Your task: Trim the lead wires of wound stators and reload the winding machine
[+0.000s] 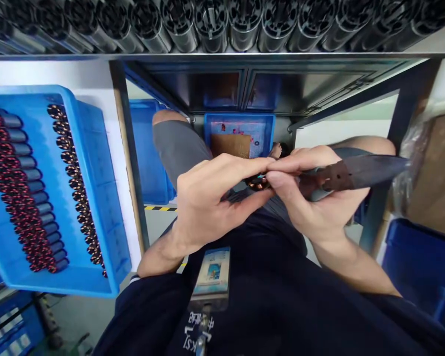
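In the middle of the head view, my left hand [211,202] is closed on a small motor stator [257,183] with copper windings, mostly covered by the fingers. Against it, the thumb and forefinger of my right hand [315,202] press together; what lies between those fingertips is hidden. That same hand also holds a dark, knife-like tool [356,173] across the palm. Its brown part bears small dark spots, and its tapered grey end points right. Both hands are above my lap.
A blue crate [92,198] on the left holds rows of copper-wound stators [76,183] and red-and-black wound parts [18,193]. Metal cylinders [244,24] line the shelf ahead. Below is a blue bin [239,118] with cardboard [230,146]. Another dark blue bin [422,277] stands right.
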`<state>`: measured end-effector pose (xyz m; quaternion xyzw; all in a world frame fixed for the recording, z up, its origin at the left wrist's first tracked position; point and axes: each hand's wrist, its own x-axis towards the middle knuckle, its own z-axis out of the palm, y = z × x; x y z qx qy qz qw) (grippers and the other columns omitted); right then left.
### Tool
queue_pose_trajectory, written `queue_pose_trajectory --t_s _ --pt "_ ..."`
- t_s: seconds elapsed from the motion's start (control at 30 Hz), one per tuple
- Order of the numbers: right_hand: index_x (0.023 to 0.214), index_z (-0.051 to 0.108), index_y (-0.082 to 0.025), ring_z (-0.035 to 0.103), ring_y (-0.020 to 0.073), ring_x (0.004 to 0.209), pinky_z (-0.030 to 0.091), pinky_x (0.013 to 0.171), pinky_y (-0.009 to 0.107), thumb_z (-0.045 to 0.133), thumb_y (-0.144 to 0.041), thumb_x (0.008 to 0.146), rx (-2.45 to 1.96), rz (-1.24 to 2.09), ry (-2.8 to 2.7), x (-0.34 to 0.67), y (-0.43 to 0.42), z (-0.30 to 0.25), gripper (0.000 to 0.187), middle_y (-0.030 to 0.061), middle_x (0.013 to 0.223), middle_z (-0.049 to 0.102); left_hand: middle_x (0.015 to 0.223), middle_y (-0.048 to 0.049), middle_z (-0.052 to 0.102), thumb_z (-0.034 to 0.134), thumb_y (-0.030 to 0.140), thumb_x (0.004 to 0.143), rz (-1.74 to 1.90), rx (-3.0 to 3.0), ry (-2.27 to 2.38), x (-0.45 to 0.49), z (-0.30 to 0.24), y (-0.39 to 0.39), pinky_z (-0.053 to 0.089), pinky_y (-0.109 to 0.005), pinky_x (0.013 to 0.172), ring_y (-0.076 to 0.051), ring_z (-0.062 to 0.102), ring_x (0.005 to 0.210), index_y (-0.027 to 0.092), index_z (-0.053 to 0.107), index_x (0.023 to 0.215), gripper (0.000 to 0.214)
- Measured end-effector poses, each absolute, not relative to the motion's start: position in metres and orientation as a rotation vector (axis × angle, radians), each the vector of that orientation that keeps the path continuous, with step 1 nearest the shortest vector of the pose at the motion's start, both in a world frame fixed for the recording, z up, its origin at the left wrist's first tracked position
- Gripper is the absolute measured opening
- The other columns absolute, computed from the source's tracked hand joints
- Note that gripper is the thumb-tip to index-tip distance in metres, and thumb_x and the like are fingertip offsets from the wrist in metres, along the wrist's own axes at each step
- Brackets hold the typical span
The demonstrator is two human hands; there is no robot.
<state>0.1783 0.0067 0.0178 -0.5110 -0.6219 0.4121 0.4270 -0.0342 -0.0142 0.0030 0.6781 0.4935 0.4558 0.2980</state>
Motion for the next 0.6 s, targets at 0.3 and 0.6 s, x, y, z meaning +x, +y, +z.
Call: queue_pose_trajectory --t_s 0.3,0.6 --pt "0.108 0.092 -0.032 0.067 0.0215 0.077 0.061 0.071 0.041 0.089 -0.047 0.118 -1.165 1.139 -1.461 0.171 0.008 0.004 0.019 0.0036 0.092 0.076 0.145 -0.0018 0.095 0.109 0.031 0.105 1.293 0.959 0.857 -0.036 -0.026 -0.02 0.085 -0.035 0.101 -0.027 0.098 0.119 0.034 0.093 0.143 0.041" --pt "0.144 0.087 -0.034 0.067 0.0205 0.076 0.058 0.069 0.04 0.086 -0.03 0.114 -1.277 1.207 -1.694 0.184 -0.004 0.018 0.03 0.0012 0.097 0.077 0.152 0.0024 0.093 0.102 0.048 0.113 1.437 0.793 1.0 -0.039 -0.044 -0.029 0.082 -0.048 0.122 -0.03 0.09 0.15 0.034 0.086 0.127 0.026"
